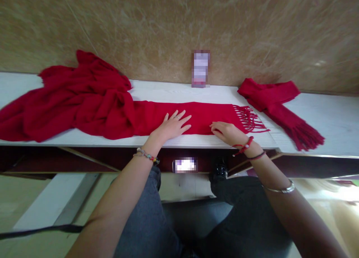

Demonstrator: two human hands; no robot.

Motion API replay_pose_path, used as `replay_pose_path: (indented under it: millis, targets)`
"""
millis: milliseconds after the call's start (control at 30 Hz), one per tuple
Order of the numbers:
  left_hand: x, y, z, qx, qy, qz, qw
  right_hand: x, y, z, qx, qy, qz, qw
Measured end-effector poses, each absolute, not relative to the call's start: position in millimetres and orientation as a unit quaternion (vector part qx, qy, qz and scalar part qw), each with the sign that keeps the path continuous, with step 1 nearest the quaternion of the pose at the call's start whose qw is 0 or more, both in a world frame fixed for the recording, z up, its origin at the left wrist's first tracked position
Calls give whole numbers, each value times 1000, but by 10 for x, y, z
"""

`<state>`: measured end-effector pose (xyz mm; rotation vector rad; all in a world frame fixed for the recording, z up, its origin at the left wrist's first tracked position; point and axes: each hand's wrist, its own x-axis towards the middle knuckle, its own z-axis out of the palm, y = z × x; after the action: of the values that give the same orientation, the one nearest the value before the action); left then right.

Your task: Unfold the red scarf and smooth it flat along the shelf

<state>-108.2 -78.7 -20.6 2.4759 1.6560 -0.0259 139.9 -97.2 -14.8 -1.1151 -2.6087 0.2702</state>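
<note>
A long red scarf [202, 117] lies along a white tabletop, its right part smoothed flat and ending in a twisted fringe [248, 118]. My left hand [173, 125] rests palm down on the flat part with its fingers spread. At the near edge of the scarf, close to the fringe, my right hand [224, 132] has its fingers curled together on the cloth. Leftward the flat strip runs into a loose, crumpled heap of red cloth [84, 100].
Another red fringed scarf [276, 102] lies folded over itself at the right. A small blurred-out item [200, 69] stands against the brown marbled wall [157, 33]. Below the edge of the white tabletop [168, 89] are a dark shelf and a bright blurred-out object [185, 165].
</note>
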Motion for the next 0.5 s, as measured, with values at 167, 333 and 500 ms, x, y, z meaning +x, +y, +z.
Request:
replay_pose_path:
  millis: [167, 333, 500]
  targets:
    - [-1084, -781, -196, 821, 563, -15, 89, 1399, -966, -163, -384, -904, 126, 139]
    - [-1084, -816, -150, 816, 569, -15, 97, 1379, -994, -164, -381, -912, 105, 114]
    - [-1002, -780, -84, 823, 565, 26, 60, 1354, -968, -107, -378, -909, 90, 149]
